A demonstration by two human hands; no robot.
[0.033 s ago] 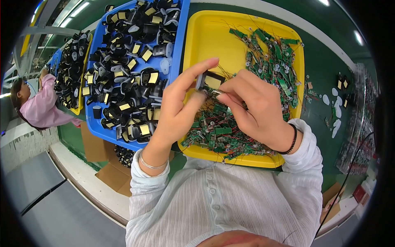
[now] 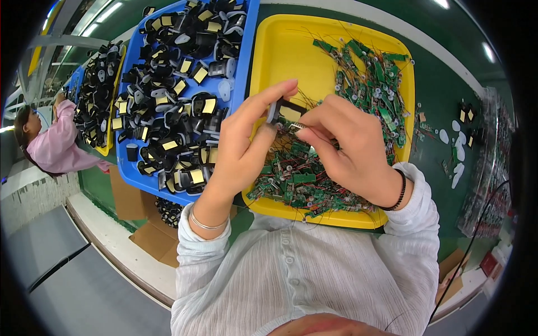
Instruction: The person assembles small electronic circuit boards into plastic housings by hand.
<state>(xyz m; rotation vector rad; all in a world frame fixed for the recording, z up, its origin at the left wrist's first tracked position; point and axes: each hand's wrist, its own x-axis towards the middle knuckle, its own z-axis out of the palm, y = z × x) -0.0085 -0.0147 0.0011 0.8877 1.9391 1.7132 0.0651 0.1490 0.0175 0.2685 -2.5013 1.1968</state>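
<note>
Above the yellow tray (image 2: 280, 61), my left hand (image 2: 241, 140) grips a small black plastic housing (image 2: 273, 111) between thumb and fingers. A pale yellow pad (image 2: 290, 113) shows inside the housing. Just beside it, my right hand (image 2: 350, 145) pinches a small circuit board (image 2: 295, 126) with thumb and forefinger, its end at the housing's lower edge. Thin wires run by the right fingertips. Whether the board touches the housing's inside is hidden by my fingers. Under both hands lies a heap of green circuit boards (image 2: 302, 179) with thin red and black wires.
A blue tray (image 2: 246, 56) on the left holds many black housings with yellow pads. Farther left, a person in pink (image 2: 59, 137) is near another yellow tray (image 2: 117, 84). White pieces (image 2: 459, 148) and clear plastic packaging (image 2: 487, 162) lie at right. A cardboard box (image 2: 157, 241) sits below left.
The black housing in my left hand has tilted and shifted down very slightly. My right hand keeps its pinch in nearly the same place.
</note>
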